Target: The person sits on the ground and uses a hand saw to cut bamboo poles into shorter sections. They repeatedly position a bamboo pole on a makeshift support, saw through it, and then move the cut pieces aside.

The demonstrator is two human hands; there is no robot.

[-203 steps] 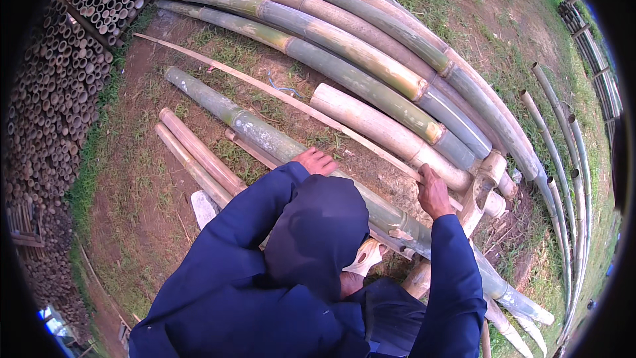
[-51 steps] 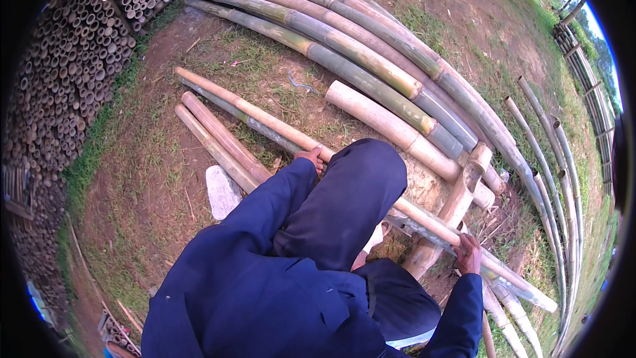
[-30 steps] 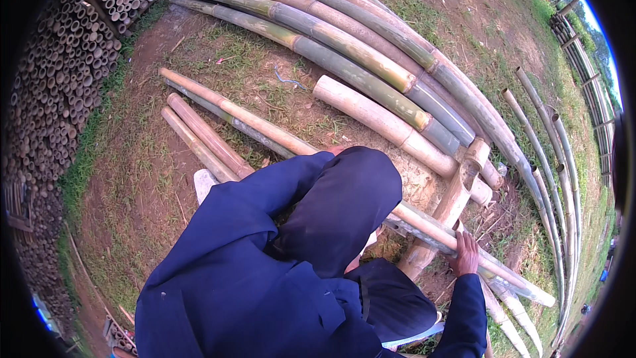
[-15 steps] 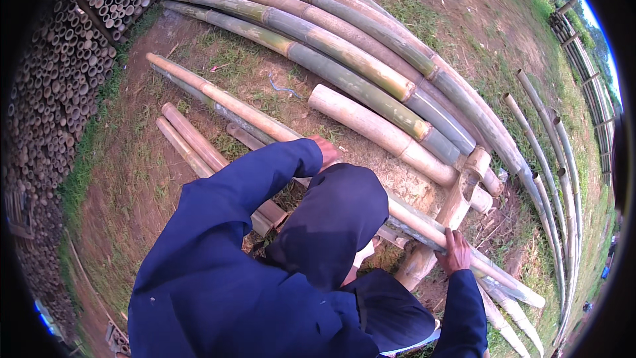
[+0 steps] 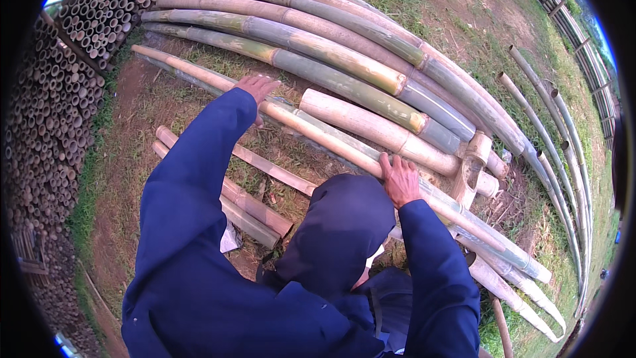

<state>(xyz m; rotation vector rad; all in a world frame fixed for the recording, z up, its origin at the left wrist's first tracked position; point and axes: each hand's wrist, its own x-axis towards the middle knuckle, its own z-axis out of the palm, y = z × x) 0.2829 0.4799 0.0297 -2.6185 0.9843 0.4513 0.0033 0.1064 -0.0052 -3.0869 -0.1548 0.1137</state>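
Observation:
A long pale bamboo length runs diagonally in front of me, from the far left to the near right, with a greenish bamboo length close alongside it. Toward its far end, my left hand lies over the pale bamboo with the fingers stretched and apart. My right hand is closed over the same bamboo farther right, thumb and fingers bent onto it. Beyond the right hand stands a stout bamboo support with a cut opening. Dark cloth hides the ground between my arms.
Several thick green and tan bamboo poles lie beyond, with a short thick pale piece nearer. Split bamboo pieces rest at left. Stacked bamboo rises at far left; thin poles stretch along the right.
My left hand has moved left and farther along the bamboo, its fingers now spread. My right hand has shifted left and away from the near end. The two bamboo lengths lie at a slightly different place.

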